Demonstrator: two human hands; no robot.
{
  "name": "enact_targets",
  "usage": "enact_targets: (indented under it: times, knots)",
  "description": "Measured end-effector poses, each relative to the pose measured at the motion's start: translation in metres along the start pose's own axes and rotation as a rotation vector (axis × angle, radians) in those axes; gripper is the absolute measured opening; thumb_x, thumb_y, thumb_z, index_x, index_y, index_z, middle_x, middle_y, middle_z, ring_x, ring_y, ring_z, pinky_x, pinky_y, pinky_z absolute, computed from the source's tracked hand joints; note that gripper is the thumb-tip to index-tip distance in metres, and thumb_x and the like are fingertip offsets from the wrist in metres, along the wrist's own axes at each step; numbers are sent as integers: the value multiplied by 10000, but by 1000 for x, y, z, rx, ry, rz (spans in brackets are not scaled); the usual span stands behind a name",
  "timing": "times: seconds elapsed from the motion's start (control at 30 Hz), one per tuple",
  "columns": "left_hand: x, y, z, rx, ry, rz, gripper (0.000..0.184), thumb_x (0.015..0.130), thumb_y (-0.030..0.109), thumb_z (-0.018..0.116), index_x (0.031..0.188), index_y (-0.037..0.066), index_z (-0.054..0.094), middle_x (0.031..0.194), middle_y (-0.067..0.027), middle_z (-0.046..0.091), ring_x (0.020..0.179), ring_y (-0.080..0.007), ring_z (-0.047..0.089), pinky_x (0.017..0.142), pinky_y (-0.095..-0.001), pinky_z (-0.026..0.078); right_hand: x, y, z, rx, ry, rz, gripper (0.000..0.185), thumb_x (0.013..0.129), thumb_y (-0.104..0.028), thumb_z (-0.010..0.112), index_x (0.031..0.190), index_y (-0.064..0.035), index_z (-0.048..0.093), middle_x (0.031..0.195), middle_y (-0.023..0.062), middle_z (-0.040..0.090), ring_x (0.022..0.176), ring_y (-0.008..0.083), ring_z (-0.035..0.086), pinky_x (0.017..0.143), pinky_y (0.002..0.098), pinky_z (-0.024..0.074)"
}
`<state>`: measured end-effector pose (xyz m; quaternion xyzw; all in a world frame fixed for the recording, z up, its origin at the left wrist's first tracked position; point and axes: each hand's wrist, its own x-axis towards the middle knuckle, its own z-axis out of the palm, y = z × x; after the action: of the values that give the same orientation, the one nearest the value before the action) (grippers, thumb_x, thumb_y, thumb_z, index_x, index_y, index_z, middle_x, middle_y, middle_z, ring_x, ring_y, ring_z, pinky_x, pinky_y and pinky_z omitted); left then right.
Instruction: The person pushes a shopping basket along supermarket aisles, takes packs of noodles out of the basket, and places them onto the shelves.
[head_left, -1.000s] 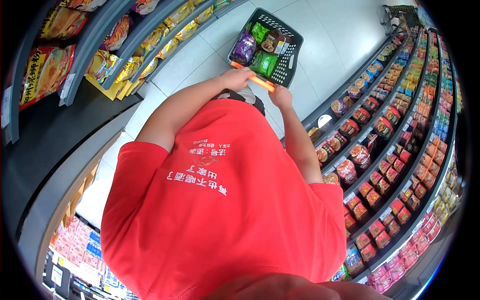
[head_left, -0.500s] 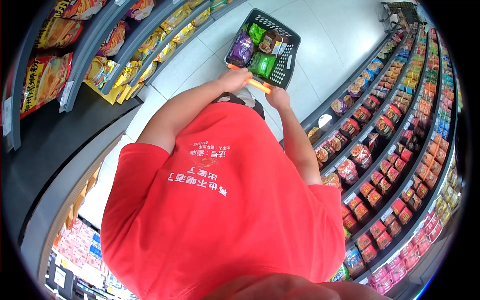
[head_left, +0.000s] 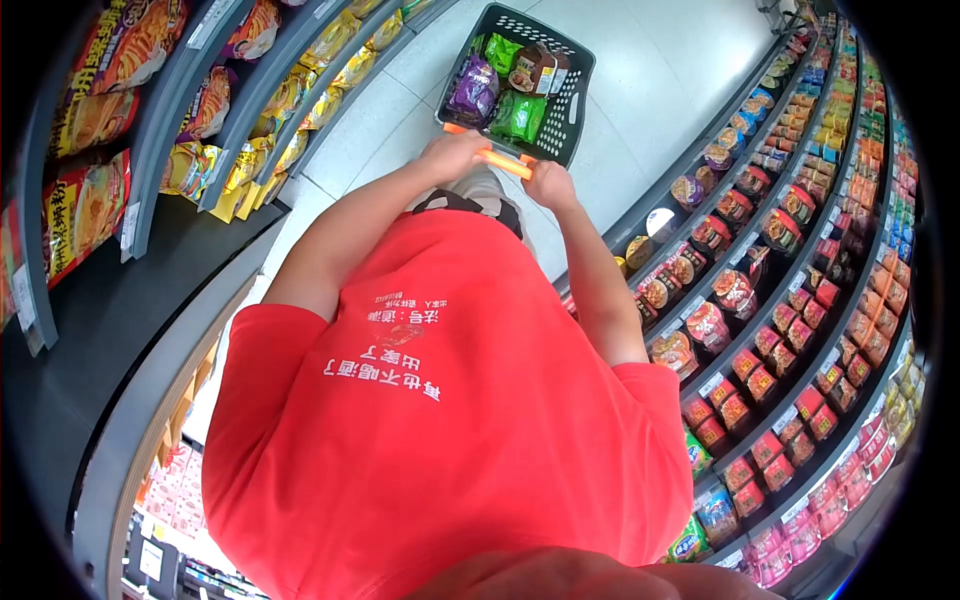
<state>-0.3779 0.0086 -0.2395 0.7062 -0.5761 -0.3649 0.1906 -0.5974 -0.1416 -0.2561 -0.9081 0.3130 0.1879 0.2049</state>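
The left hand (head_left: 455,156) had its fingers curled tight around the orange handle (head_left: 506,163), and the right hand (head_left: 550,185) was closed on its other end. Just past the fingers was the dark shopping basket (head_left: 575,92) with little holes. Inside, a purple bag (head_left: 474,90) and a green bag (head_left: 519,116) sat nearest the hands. Another green bag (head_left: 500,54) and a brown pack (head_left: 533,70) were farther away. The step looked like guiding the basket by its handle. I think moving it needed both hands to grip and steer clear of the shelves. Around the basket was pale tiled floor (head_left: 640,120). Left of the hands stood shelves of noodle bags (head_left: 88,212); right of them, shelves of noodle bowls (head_left: 706,326).
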Motion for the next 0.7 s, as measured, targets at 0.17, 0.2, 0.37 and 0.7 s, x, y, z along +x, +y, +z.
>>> enact_targets:
  times: [0.17, 0.2, 0.37, 0.7]
  knots:
    - [8, 3, -18, -34, 1, -37, 338, 982, 364, 575, 1219, 129, 629, 1234, -59, 634, 1110, -304, 628, 898, -446, 515, 15, 1, -6, 35, 35, -30, 297, 865, -340, 622, 951, -85, 749, 897, 202, 729, 822, 391, 714, 756, 490, 586]
    - [14, 6, -22, -35, -10, -50, 340, 982, 360, 574, 1225, 128, 627, 1239, -64, 633, 1114, -306, 626, 902, -444, 513, 17, 3, -10, 40, 49, -29, 297, 866, -341, 622, 949, -85, 749, 898, 197, 730, 817, 390, 714, 751, 489, 586]
    - [41, -9, -19, -42, 66, -61, 351, 976, 307, 584, 1272, 120, 617, 1295, -67, 613, 1153, -303, 611, 935, -430, 505, 38, -1, -35, 40, 50, 15, 273, 870, -328, 611, 959, -114, 755, 901, 169, 736, 804, 377, 717, 737, 480, 589]
    - [99, 3, -62, -64, 28, -107, 353, 984, 250, 572, 1298, 94, 611, 1256, -146, 629, 1160, -340, 600, 958, -420, 491, 85, 25, -73, 86, 37, -34, 234, 844, -284, 613, 988, -174, 761, 901, 147, 737, 835, 348, 717, 748, 464, 586]
